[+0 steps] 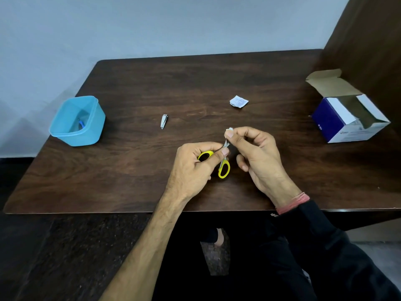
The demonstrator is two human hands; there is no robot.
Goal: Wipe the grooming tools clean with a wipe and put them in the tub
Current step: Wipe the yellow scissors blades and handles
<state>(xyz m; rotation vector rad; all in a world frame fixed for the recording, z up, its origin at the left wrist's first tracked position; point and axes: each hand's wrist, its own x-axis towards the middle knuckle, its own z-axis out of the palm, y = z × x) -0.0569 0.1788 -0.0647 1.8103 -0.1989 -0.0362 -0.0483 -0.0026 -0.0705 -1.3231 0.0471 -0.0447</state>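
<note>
My left hand point(195, 164) grips small scissors with yellow handles point(223, 168) above the middle of the dark wooden table point(152, 88). My right hand point(256, 153) pinches a small white wipe point(229, 131) around the tips of the blades. A silver nail clipper point(164, 121) lies on the table to the left of my hands. The light blue tub point(78, 120) stands at the table's left edge, with a small blue-handled item point(82, 124) inside it.
A torn white wipe wrapper point(238, 101) lies behind my right hand. An open blue and white cardboard box point(349, 114) sits at the right edge of the table. A wall runs behind the table.
</note>
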